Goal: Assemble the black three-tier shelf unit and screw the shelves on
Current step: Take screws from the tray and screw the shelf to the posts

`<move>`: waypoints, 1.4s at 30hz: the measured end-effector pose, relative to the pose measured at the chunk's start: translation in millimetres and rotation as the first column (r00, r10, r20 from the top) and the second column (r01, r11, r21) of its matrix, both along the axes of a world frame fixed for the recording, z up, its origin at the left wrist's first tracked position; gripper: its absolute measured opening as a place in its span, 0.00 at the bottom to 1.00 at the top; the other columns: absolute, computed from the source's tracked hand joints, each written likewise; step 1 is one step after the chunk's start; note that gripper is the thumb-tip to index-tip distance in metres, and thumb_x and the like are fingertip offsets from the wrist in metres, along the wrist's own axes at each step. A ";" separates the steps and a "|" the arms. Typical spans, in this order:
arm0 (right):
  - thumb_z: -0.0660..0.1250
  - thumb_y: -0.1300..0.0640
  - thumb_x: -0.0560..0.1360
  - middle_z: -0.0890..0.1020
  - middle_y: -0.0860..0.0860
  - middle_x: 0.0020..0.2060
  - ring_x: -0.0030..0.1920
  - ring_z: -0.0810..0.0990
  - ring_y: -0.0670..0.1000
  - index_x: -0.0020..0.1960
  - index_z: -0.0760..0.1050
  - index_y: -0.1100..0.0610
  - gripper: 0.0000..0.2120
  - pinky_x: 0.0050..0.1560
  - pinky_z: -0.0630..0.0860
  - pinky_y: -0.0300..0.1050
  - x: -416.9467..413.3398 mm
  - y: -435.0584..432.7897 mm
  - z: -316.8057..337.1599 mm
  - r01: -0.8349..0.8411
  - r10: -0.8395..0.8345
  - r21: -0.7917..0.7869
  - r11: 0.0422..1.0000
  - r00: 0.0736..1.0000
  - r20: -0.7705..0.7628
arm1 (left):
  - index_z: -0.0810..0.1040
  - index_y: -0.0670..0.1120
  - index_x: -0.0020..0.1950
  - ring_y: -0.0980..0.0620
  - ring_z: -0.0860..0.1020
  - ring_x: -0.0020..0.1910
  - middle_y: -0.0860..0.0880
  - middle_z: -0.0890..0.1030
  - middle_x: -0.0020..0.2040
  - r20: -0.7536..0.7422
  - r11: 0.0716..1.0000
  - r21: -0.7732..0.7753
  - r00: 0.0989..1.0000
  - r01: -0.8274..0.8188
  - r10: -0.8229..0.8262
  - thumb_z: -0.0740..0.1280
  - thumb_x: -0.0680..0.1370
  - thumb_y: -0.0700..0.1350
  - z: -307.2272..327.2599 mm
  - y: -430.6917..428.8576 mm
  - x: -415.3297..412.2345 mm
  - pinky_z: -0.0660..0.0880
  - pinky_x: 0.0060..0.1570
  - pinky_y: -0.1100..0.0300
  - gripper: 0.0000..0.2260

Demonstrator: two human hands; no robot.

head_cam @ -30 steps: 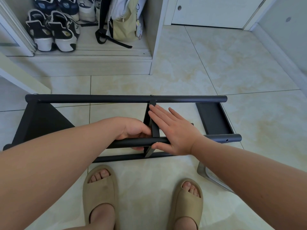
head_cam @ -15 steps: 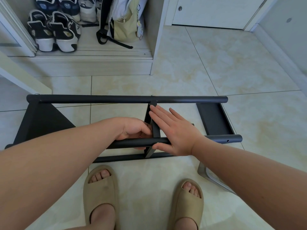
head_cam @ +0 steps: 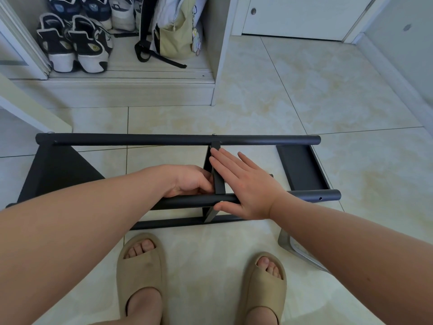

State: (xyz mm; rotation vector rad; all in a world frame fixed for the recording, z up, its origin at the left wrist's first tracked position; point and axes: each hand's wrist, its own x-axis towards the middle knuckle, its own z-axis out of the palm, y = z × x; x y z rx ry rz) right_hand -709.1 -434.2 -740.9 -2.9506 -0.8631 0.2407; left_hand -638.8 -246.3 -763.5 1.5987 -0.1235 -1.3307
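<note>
My right hand (head_cam: 246,184) flat on black tubular metal shelf frame (head_cam: 178,140), grip wide, left hand (head_cam: 187,181) curled alongside, cannot tell its grip

Head camera looks steeply down (close, wide-angle)

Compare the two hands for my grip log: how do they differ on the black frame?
The left hand curls its fingers against the middle crosspiece; the right hand lies flat, fingers straight. The left hand sits left of it, the right hand right. Both touch it.
</note>
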 end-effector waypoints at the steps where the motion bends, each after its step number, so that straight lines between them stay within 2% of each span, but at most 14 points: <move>1: 0.51 0.28 0.77 0.44 0.52 0.82 0.82 0.41 0.51 0.83 0.46 0.59 0.46 0.81 0.47 0.57 0.1 0.1 0.2 -0.001 0.001 -0.002 1.000 1.000 -0.001 | 0.76 0.38 0.50 0.49 0.81 0.36 0.43 0.81 0.39 0.001 1.000 -0.005 1.000 0.001 -0.001 0.61 0.76 0.28 -0.4 0.1 0.1 0.77 0.37 0.61 0.09; 4: 0.50 0.28 0.77 0.43 0.52 0.82 0.82 0.40 0.51 0.83 0.46 0.59 0.46 0.80 0.47 0.57 0.2 0.1 0.2 -0.003 0.003 -0.008 1.000 1.000 0.000 | 0.76 0.38 0.51 0.48 0.81 0.38 0.43 0.81 0.41 -0.002 1.000 -0.008 1.000 -0.003 0.003 0.61 0.76 0.28 -2.2 0.0 0.6 0.77 0.39 0.60 0.10; 6: 0.50 0.28 0.77 0.44 0.52 0.82 0.82 0.41 0.51 0.83 0.46 0.59 0.46 0.80 0.47 0.57 0.1 0.0 0.2 -0.003 0.003 -0.004 1.000 1.000 0.004 | 0.77 0.40 0.48 0.48 0.80 0.37 0.44 0.81 0.39 -0.038 1.000 -0.003 0.999 -0.008 0.008 0.60 0.77 0.29 -3.2 0.0 1.2 0.77 0.41 0.59 0.09; 9: 0.50 0.28 0.77 0.45 0.53 0.82 0.82 0.42 0.51 0.83 0.47 0.59 0.46 0.81 0.48 0.57 -0.4 0.2 0.0 -0.003 0.003 0.010 1.000 1.000 0.007 | 0.80 0.42 0.42 0.48 0.79 0.37 0.44 0.81 0.36 -0.132 0.999 0.045 0.991 0.023 -0.017 0.62 0.79 0.35 -3.2 0.9 2.0 0.77 0.48 0.55 0.09; 11: 0.50 0.28 0.77 0.45 0.53 0.82 0.82 0.42 0.51 0.83 0.47 0.59 0.46 0.81 0.48 0.57 -0.2 0.0 -0.3 -0.002 0.002 0.010 1.000 1.000 0.009 | 0.81 0.42 0.43 0.49 0.80 0.37 0.45 0.82 0.36 -0.120 0.996 0.085 0.992 0.041 -0.030 0.63 0.79 0.37 -2.7 1.0 2.5 0.77 0.49 0.55 0.08; 16: 0.50 0.28 0.77 0.45 0.52 0.82 0.82 0.42 0.51 0.83 0.47 0.59 0.47 0.81 0.48 0.57 0.7 -0.1 -0.7 -0.001 0.001 0.013 1.000 1.000 0.006 | 0.82 0.41 0.46 0.49 0.81 0.37 0.44 0.83 0.39 -0.014 0.995 0.094 1.000 0.020 -0.019 0.64 0.77 0.35 -0.8 0.7 2.7 0.78 0.41 0.59 0.07; 31: 0.50 0.28 0.77 0.44 0.52 0.82 0.82 0.41 0.51 0.83 0.47 0.59 0.46 0.81 0.47 0.57 1.0 0.9 1.5 0.001 -0.001 0.008 1.000 1.000 -0.004 | 0.76 0.40 0.43 0.52 0.81 0.31 0.46 0.81 0.32 -0.032 1.000 0.007 0.999 -0.027 0.027 0.61 0.76 0.29 3.3 1.2 1.6 0.76 0.31 0.64 0.09; 34: 0.49 0.28 0.77 0.43 0.52 0.82 0.82 0.41 0.50 0.83 0.46 0.59 0.46 0.81 0.47 0.57 1.0 0.5 1.5 0.001 -0.001 0.005 1.000 1.000 -0.007 | 0.78 0.40 0.44 0.50 0.82 0.33 0.45 0.83 0.35 -0.076 1.000 0.005 0.997 -0.015 0.015 0.61 0.77 0.30 3.6 1.9 1.0 0.78 0.34 0.62 0.09; 38: 0.50 0.28 0.77 0.44 0.52 0.82 0.82 0.41 0.50 0.83 0.46 0.58 0.47 0.81 0.47 0.57 1.0 0.7 1.3 0.002 -0.002 0.004 1.000 1.000 -0.009 | 0.80 0.40 0.46 0.47 0.82 0.42 0.42 0.83 0.41 -0.174 1.000 0.025 0.985 0.007 -0.003 0.61 0.78 0.33 3.2 2.9 2.6 0.79 0.53 0.54 0.08; 39: 0.50 0.28 0.77 0.44 0.52 0.82 0.82 0.41 0.50 0.83 0.46 0.59 0.47 0.81 0.47 0.57 0.9 0.7 1.3 0.003 -0.003 0.005 1.000 1.000 -0.009 | 0.80 0.40 0.48 0.46 0.81 0.42 0.41 0.83 0.42 -0.159 1.000 0.028 0.987 0.014 -0.009 0.61 0.78 0.33 3.1 2.6 2.7 0.78 0.53 0.54 0.08; 42: 0.50 0.28 0.77 0.43 0.52 0.82 0.82 0.41 0.50 0.83 0.46 0.59 0.47 0.81 0.47 0.56 1.1 0.6 1.4 0.002 -0.002 0.004 1.000 1.000 -0.008 | 0.78 0.40 0.48 0.48 0.82 0.39 0.42 0.82 0.41 -0.053 1.000 0.028 0.999 0.010 -0.008 0.61 0.77 0.30 3.4 2.0 1.7 0.79 0.42 0.59 0.08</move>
